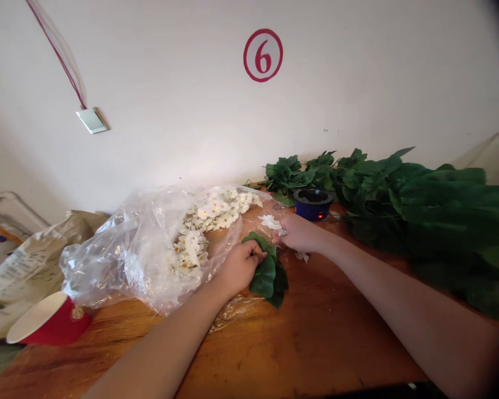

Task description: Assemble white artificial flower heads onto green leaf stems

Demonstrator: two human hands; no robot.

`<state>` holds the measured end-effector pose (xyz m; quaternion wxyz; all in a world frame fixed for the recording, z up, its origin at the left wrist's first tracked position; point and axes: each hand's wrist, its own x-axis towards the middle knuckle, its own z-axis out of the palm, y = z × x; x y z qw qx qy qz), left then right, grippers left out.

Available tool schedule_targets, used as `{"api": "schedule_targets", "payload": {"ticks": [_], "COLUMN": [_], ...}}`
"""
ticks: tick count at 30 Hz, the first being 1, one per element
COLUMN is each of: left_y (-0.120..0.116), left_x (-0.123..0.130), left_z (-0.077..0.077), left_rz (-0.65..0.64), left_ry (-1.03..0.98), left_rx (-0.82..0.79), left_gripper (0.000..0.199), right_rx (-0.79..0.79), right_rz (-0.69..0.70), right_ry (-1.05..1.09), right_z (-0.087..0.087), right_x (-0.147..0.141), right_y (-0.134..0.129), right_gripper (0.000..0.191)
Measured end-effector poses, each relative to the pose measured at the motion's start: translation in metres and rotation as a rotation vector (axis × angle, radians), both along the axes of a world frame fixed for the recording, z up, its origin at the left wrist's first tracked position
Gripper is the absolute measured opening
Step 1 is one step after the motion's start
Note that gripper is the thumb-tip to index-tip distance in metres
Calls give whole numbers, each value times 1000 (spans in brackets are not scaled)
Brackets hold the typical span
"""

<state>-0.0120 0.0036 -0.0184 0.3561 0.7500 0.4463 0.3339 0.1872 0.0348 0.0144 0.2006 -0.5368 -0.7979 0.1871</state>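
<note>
Near the middle of the table, my left hand (240, 265) is closed on a small bunch of green leaves (264, 276), which hangs below its fingertips. Just to the right and slightly farther back, my right hand (295, 233) is closed around white flowers (270, 222); some white petals stick out beyond its fingers and below it. Beyond my right hand stands a dark blue pot (313, 205) with a lit red light. More white flowers (212, 213) lie on clear plastic to the left of both hands.
A crumpled clear plastic bag (137, 249) spreads over the left of the wooden table (283, 354). A red paper bowl (54, 324) tilts at the left edge, beside a printed sack (29, 266). Green leaves (436, 205) are heaped along the right.
</note>
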Motion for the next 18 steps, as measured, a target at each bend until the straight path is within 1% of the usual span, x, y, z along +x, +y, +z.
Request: {"api": "schedule_targets", "payload": {"ticks": [4, 7, 11, 15, 18], "left_y": [1, 3, 4, 4, 4], "left_x": [0, -1, -2, -2, -2], "left_z": [-1, -3, -3, -3, -4], "left_rz": [9, 5, 4, -8, -12], "left_ry": [44, 61, 91, 94, 96], "left_rx": [30, 59, 77, 85, 95], "left_gripper": [16, 15, 12, 11, 11], "right_rx": [31, 6, -22, 1, 32], "right_rz": [35, 11, -2, -8, -1], "right_ry": [-72, -103, -89, -65, -102], "right_z": [6, 2, -6, -8, -8], "right_x": [-5, -6, -8, -10, -10], "right_y": [-7, -6, -1, 0, -3], "right_gripper": [19, 18, 15, 18, 13]}}
